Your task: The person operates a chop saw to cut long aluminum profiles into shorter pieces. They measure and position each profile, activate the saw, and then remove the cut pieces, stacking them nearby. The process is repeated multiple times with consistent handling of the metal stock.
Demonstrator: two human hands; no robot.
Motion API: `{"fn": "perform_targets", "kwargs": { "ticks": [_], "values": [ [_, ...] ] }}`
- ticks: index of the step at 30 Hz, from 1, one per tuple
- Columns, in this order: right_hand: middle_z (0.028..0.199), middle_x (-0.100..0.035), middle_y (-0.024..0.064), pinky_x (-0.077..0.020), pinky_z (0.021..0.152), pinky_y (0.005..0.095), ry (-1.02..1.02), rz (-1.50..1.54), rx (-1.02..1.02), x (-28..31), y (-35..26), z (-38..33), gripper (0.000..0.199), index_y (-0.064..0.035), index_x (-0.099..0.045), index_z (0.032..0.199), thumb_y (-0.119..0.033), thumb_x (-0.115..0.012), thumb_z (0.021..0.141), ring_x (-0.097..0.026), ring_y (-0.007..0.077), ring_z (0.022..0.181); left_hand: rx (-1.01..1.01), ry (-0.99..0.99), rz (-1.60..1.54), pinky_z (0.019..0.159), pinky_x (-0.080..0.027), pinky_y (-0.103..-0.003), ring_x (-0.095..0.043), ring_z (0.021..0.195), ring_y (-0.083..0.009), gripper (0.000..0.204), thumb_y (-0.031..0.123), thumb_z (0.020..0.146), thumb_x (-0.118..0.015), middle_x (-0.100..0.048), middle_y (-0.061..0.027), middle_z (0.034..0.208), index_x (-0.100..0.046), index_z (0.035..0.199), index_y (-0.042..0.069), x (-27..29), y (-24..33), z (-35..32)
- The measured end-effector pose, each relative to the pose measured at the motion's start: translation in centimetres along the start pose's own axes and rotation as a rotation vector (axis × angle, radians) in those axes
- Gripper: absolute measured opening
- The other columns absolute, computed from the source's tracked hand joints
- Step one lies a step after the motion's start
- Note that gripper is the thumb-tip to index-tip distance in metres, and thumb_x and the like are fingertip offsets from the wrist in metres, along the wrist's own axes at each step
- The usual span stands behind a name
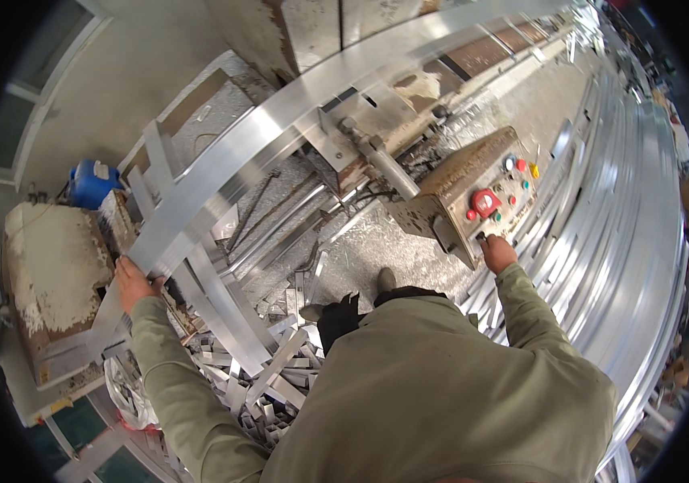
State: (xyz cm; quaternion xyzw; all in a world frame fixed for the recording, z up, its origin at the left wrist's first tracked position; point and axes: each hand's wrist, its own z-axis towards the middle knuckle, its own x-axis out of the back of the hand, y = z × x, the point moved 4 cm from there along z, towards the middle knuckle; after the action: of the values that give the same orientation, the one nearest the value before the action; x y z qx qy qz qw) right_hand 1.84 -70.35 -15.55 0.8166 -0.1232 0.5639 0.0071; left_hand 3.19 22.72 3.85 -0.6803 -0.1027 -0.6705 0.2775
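Note:
A long, flat silver aluminium profile [256,129] runs from the lower left up across the machine to the far right. Near its left end, my left hand [134,286] grips it, fingers on the outer side and thumb on the inner. My right hand [498,253] is closed around a small black knob [482,237] on the side of a worn control box [473,181]; the fingertips are partly hidden. A large red button [485,203] and several smaller coloured ones sit on the box's top face. Beside the box, a metal cylinder [393,171] points toward it from the machine.
Offcuts [280,386] pile up on the floor at my left. Many long aluminium profiles [602,266] lie stacked along my right. A peeling machine housing [55,274] and a blue container [93,183] stand at the far left. Metal chips cover the floor [356,262] by my feet.

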Motion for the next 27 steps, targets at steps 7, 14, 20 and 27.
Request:
{"fn": "perform_targets", "kwargs": {
  "ticks": [7,14,20,27],
  "values": [
    [0.110,-0.073,0.0286,-0.0551,0.090,0.0612,0.016,-0.023,-0.025,0.6,-0.3,0.7,0.047,-0.0040,-0.068,0.114,-0.048,-0.055,0.109,-0.071,0.0498,0.104,0.023,-0.014,-0.021,0.129,-0.039,-0.043,-0.034,0.161,-0.0365,0.122,0.031,0.073,-0.100,-0.034,-0.0159,0.176,-0.029,0.168,0.006,1.1,0.7,-0.3],
    [0.078,-0.074,0.0267,-0.0586,0.074,0.0512,0.024,0.618,-0.322,-4.1,2.5,3.2,0.056,0.0064,-0.076,0.096,-0.046,-0.056,0.105,-0.075,0.0406,0.070,0.054,-0.034,-0.034,0.128,-0.040,-0.044,-0.035,0.161,-0.0378,0.121,0.030,0.072,-0.101,-0.034,-0.0173,0.175,-0.030,0.167,0.006,1.8,1.2,-0.4],
    [0.096,-0.076,0.0322,-0.0573,0.090,0.0552,0.052,0.432,-0.264,-4.8,3.0,4.0,0.060,0.0065,-0.076,0.105,-0.048,-0.052,0.107,-0.076,0.0479,0.094,0.035,-0.022,0.001,0.127,-0.041,-0.045,-0.036,0.161,-0.0374,0.125,0.032,0.071,-0.101,-0.035,-0.0177,0.174,-0.027,0.168,0.005,1.0,0.7,-0.3],
    [0.101,-0.076,0.0332,-0.0610,0.087,0.0533,0.000,0.699,-0.382,-4.5,1.8,2.7,0.060,0.0069,-0.075,0.108,-0.049,-0.053,0.107,-0.077,0.0463,0.092,-0.047,0.100,-0.085,0.129,-0.037,-0.045,-0.039,0.158,-0.0406,0.118,0.025,0.073,-0.096,-0.041,-0.0242,0.170,-0.029,0.167,0.000,0.6,0.6,-0.3]
  ]
}}
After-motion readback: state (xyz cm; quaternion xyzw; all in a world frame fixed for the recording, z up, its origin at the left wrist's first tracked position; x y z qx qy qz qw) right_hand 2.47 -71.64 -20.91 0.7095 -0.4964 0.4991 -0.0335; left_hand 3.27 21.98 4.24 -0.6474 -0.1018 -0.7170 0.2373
